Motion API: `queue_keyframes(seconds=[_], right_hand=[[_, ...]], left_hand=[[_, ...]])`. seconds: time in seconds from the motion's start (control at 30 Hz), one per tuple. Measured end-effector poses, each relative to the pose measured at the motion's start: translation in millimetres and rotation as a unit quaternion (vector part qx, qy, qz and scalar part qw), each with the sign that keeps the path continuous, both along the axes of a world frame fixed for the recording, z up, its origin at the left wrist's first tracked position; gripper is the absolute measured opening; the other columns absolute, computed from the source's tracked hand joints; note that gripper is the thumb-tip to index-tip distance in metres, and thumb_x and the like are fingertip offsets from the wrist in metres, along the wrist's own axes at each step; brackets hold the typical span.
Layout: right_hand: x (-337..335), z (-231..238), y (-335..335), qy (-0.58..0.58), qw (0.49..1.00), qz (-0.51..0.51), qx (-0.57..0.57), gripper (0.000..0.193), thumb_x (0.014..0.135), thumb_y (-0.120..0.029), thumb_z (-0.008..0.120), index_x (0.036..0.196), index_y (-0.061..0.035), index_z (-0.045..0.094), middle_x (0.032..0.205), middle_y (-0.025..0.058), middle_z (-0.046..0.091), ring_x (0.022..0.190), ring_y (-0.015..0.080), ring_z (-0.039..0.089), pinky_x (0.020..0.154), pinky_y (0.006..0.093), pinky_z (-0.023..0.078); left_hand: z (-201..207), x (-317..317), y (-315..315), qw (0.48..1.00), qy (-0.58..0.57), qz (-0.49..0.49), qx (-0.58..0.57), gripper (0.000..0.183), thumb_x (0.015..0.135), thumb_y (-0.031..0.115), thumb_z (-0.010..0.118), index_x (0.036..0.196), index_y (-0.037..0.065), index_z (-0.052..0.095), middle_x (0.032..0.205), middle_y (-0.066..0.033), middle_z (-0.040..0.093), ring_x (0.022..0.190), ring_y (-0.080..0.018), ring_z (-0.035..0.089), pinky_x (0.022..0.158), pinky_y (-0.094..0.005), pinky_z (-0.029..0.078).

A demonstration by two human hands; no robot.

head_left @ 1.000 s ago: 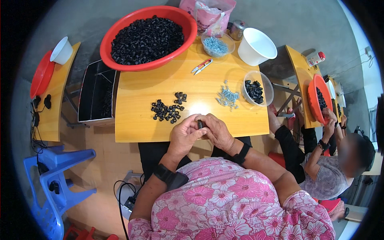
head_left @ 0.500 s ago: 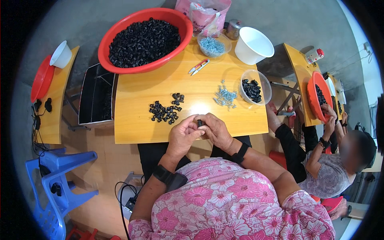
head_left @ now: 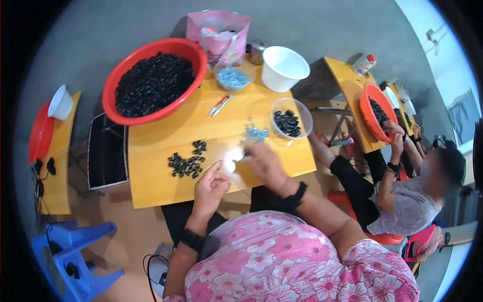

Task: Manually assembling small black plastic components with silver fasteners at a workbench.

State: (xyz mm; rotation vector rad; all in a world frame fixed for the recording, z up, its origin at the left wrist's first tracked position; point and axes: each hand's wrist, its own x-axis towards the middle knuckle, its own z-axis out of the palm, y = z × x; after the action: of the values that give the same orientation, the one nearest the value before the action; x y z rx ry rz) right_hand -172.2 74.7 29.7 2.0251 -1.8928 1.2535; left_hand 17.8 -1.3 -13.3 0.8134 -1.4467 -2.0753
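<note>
My left hand [head_left: 210, 190] is above the table's near edge, its fingers curled and the thumb pressed toward them; whatever they hold is too small to make out. Blurred by motion, my right hand [head_left: 265, 164] is apart from it, near the pile of small silvery screws [head_left: 256, 133]. A small black plastic part [head_left: 247, 152] shows at its fingertips. Left of my hands lies a loose heap of black plastic parts [head_left: 185, 165]. Beyond the screws, a clear round tub [head_left: 306, 121] contains more black parts [head_left: 287, 124].
On the table [head_left: 151, 186] are a large red basin [head_left: 111, 113] of black parts, red-handled snips [head_left: 220, 105], a bowl of screws [head_left: 233, 78], a white tub [head_left: 285, 70] and a pink bag [head_left: 221, 40]. A blue plastic stool [head_left: 75, 261] stands left; a co-worker [head_left: 407, 186] sits right.
My hands have parted: the right moved forward toward the screws with the black part, while the left stays near the table edge. The view has shifted, so the table appears lower and further left.
</note>
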Motion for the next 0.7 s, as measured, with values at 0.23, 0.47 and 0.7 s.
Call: queue_keyframes(seconds=[0.23, 0.47, 0.7], right_hand=[[-87.8, 31.8, 14.4, -0.062, 0.963, -0.262, 0.011, 0.034, 0.074, -0.002, 0.071, 0.106, -0.0054, 0.061, 0.076, 0.0075, 0.056, 0.068, 0.0208, 0.057, 0.064, 0.0312, 0.048], [-54.0, 15.3, -11.7, -0.061, 0.986, -0.145, 0.060, 0.019, 0.075, -0.002, 0.067, 0.095, -0.0030, 0.066, 0.087, 0.0132, 0.061, 0.073, 0.0279, 0.058, 0.067, 0.0358, 0.049], [22.0, -8.8, -71.0, -0.003, 0.990, 0.044, 0.132, 0.010, 0.080, -0.008, 0.065, 0.090, -0.0080, 0.068, 0.080, 0.0110, 0.063, 0.066, 0.0315, 0.062, 0.061, 0.0386, 0.052]], left_hand=[[-1.3, -7.8, 0.9, 1.000, 0.001, 0.002, -0.025, 0.042, 0.085, 0.003, 0.063, 0.126, 0.000, 0.055, 0.086, -0.0023, 0.063, 0.071, -0.0053, 0.057, 0.067, -0.0201, 0.048], [-6.9, -4.4, -0.6, 1.000, 0.002, -0.004, -0.022, 0.033, 0.085, 0.005, 0.063, 0.119, 0.002, 0.060, 0.086, -0.0014, 0.063, 0.072, -0.0039, 0.058, 0.067, -0.0194, 0.048], [11.3, -0.1, -1.9, 0.999, -0.001, -0.014, -0.029, 0.017, 0.088, 0.002, 0.060, 0.104, -0.001, 0.063, 0.088, -0.0011, 0.063, 0.075, -0.0043, 0.059, 0.068, -0.0197, 0.050]])
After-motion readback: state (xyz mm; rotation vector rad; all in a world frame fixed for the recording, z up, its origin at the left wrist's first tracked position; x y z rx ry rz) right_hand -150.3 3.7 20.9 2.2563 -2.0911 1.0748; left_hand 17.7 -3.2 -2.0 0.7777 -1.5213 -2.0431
